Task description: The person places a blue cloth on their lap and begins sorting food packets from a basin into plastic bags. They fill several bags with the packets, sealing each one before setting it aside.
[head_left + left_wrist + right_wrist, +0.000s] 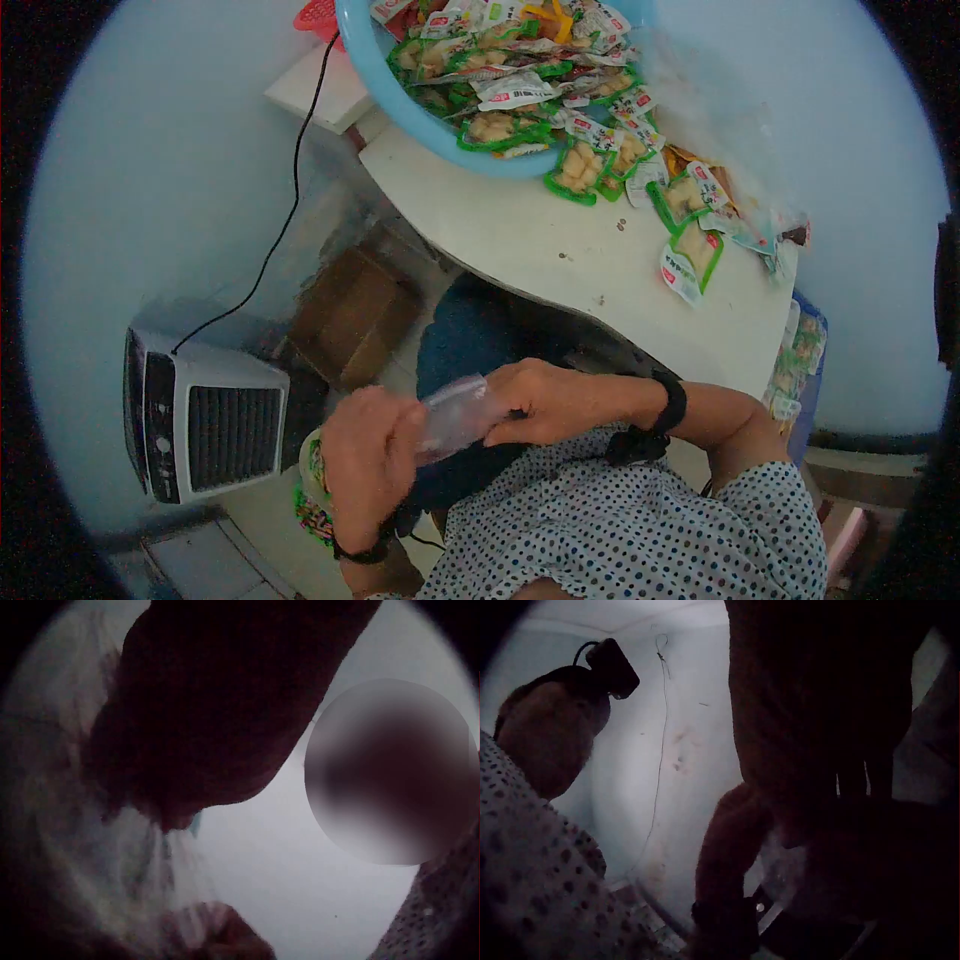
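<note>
Plastic bag [455, 415], clear and small, is held between both hands in front of the person's lap, below the near edge of the white bench [560, 265]. Its long axis is seen running slantwise, from lower left near the left hand [368, 462] up toward the right hand [548, 400]. The left hand is curled over the bag's lower end, with fingers wrapped around the film; the right hand is pinched on the upper end, fingers bent over its edge. Neither hand is nearer than the other: the bag is spanned by both, touching each. In the left wrist view only a dark hand and pale crinkled film are made out; the right wrist view is too dark for the grip to be judged.

Well apart from the hands, up on the bench, a blue basin [400, 95] is heaped with green-edged snack packets [520, 90], and more packets [690, 255] are scattered on the bench beside it, toward the right. A small white heater [205, 410] is seen on the floor to the left.
</note>
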